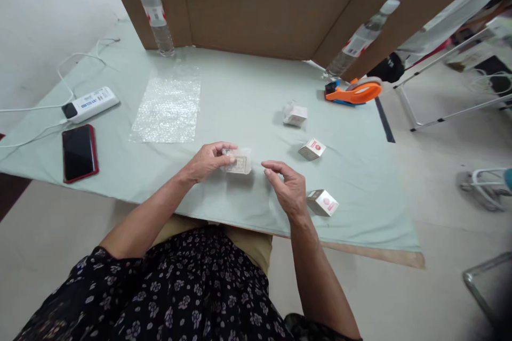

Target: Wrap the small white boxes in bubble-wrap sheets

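I take the bubble wrap sheet [167, 109], lying flat on the pale green cloth [236, 85], as my landmark. The small wrapped box [240, 164] is nearer to me than the sheet and off to its right; my left hand [208, 163] pinches it by one end, thumb on the printed face, clear wrapping loose around it. My right hand [287, 189] is further right of the sheet, apart from the box, fingers half curled and thumb close to the forefinger; I cannot tell whether anything thin is between those tips. Well to the right of the sheet are three more small boxes: one in clear wrapping [296, 115] about level with it, then a white carton [312, 149] nearer me, and another carton [322, 203] nearer still, just beside my right hand. Far right of the sheet I see an orange tape dispenser [356, 91] and a water bottle [358, 44] behind it. A second bottle [157, 18] stands just beyond the sheet, before the cardboard panel [260, 5]. Left of the sheet are a white power strip [95, 104] and, nearer me, a red-edged phone [80, 153].
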Motion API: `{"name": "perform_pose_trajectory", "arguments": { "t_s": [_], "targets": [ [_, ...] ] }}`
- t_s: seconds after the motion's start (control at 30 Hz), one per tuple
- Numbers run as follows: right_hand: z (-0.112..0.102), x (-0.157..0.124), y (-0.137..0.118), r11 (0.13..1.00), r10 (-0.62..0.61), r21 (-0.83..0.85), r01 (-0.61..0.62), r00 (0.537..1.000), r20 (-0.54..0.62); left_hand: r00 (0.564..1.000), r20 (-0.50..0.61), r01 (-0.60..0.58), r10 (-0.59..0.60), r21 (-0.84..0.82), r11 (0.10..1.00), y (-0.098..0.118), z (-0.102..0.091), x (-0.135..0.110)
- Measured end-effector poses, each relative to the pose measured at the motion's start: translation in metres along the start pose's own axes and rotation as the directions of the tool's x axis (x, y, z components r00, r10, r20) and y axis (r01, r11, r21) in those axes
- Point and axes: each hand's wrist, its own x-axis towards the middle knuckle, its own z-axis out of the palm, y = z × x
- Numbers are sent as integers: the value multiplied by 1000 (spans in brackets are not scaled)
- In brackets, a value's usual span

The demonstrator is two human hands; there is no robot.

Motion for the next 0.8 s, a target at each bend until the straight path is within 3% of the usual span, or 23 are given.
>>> {"name": "perform_pose_trajectory", "arguments": {
  "t_s": [0.13, 0.27, 0.53, 0.8],
  "targets": [
    [-8, -16, 17, 996, 90, 27, -88, 993, -80, 997, -66, 43, -48, -76, 996, 10, 2, 44],
    [-8, -29, 29, 989, 142, 66, -135, 984, -110, 995, -96, 10, -16, -70, 998, 22, 9, 95],
    [0, -37, 37, 998, -42, -48, 36, 989, -144, 996, -87, -10, 15, 55, 998, 40, 31, 179],
    [0, -38, 39, 992, -96, -98, 85, 988, -118, 999, -40, 18, -13, 134, 991, 47, 55, 222]
  ]
}}
